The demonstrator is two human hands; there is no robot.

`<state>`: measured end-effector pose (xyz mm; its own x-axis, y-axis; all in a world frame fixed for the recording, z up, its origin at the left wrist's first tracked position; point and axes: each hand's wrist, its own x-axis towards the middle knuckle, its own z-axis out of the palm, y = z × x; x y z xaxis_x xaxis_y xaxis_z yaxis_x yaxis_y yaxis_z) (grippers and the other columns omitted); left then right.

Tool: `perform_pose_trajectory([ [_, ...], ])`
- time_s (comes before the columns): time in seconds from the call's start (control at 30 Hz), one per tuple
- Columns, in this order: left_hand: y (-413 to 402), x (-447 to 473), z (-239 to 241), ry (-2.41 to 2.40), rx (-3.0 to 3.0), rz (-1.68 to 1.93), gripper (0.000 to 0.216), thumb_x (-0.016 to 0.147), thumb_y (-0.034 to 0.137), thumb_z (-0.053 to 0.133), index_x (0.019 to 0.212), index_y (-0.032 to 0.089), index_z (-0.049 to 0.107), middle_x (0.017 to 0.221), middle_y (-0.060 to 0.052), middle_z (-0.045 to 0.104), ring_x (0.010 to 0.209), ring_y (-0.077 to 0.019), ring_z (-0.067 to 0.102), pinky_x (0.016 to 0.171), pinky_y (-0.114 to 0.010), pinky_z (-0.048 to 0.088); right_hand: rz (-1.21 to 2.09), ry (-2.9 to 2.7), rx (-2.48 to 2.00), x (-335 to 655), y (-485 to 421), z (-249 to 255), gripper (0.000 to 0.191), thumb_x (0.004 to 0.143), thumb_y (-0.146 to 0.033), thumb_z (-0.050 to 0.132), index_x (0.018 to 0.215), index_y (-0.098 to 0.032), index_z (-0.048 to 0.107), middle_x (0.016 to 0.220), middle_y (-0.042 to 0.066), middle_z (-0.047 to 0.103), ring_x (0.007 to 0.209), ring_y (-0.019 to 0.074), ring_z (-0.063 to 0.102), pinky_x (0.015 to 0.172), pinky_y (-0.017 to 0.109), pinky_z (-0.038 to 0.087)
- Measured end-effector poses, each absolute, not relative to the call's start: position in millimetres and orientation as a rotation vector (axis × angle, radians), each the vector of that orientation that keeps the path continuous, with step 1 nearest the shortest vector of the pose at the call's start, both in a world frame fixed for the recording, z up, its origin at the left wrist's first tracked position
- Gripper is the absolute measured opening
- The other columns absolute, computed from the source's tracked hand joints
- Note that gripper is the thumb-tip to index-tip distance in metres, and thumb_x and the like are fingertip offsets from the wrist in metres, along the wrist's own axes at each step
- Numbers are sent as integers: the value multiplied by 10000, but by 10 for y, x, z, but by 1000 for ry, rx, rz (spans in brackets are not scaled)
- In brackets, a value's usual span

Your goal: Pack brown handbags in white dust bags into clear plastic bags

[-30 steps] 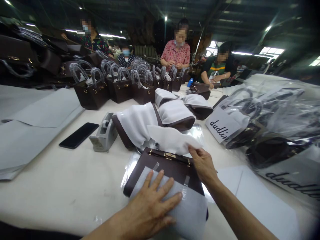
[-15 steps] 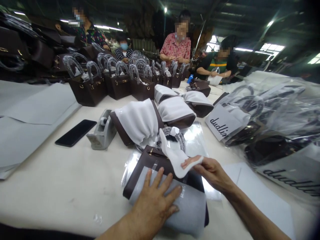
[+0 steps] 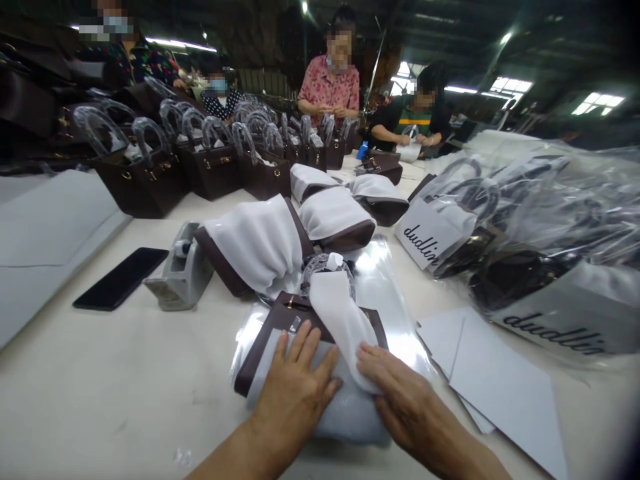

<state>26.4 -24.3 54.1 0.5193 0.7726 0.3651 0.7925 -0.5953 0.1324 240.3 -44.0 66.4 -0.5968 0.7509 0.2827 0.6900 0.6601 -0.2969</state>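
A dark brown handbag (image 3: pixel 273 328) lies flat on a clear plastic sheet (image 3: pixel 385 287) in front of me, its lower half covered by white tissue paper (image 3: pixel 345 410). My left hand (image 3: pixel 295 390) lies flat and open on that paper. My right hand (image 3: pixel 395 393) presses a folded strip of white paper (image 3: pixel 337 317) down over the bag's front; its fingers are flat, and the strip runs up to the bag's plastic-wrapped handle (image 3: pixel 325 265).
A grey tape dispenser (image 3: pixel 180 270) and a black phone (image 3: pixel 120 278) sit to the left. Paper-wrapped bags (image 3: pixel 260 240) lie beyond, upright brown bags (image 3: pixel 145 177) further back. Bagged handbags with "dudlin" labels (image 3: pixel 525 267) pile at right. White sheets (image 3: pixel 495 380) lie beside me. Several people work across the table.
My right hand pulled the white paper strip from the bag's top edge down over its front and now presses it flat near my left hand. The view shifted slightly.
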Motion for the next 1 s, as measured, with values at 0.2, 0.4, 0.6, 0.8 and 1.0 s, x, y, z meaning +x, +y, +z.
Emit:
perform_pose_trajectory([
  [0.2,-139,126,747,-1208,-2591,-988,277,800,95,485,1070,111,541,1178,-166,494,1206,-295,406,953,-465,416,134,-2455,-1230,2258,-500,563,384,828,-335,530,1184,-190,509,1161,142,532,1159,291,460,911,458,469],
  [0.4,548,255,1483,-337,-2819,-287,217,866,117,427,991,231,562,1293,-4,480,1339,-215,194,1071,-589,6,65,-2427,-1238,2240,-503,553,367,824,-294,537,1174,-182,524,1149,148,530,1138,292,478,911,463,467],
  [0.6,436,97,1430,-386,-2811,180,177,776,28,452,688,166,520,612,-21,565,589,-170,550,702,-362,496,-10,-2349,-1263,2220,-545,507,377,812,-301,556,1174,-198,546,1142,144,549,1117,293,504,880,450,493],
  [0.8,-24,-315,941,-727,-2896,-336,201,827,40,367,750,166,502,948,-72,598,1008,-208,521,968,-406,365,-7,-2265,-1251,2180,-582,452,362,797,-302,576,1146,-205,576,1137,139,576,1105,304,519,869,467,496],
  [1.0,175,99,1241,-853,-3255,214,218,724,217,531,935,170,507,871,-40,571,795,-192,529,716,-319,461,-47,-2290,-1250,2153,-548,488,368,769,-295,614,1120,-188,587,1101,149,593,1083,315,533,860,469,496],
])
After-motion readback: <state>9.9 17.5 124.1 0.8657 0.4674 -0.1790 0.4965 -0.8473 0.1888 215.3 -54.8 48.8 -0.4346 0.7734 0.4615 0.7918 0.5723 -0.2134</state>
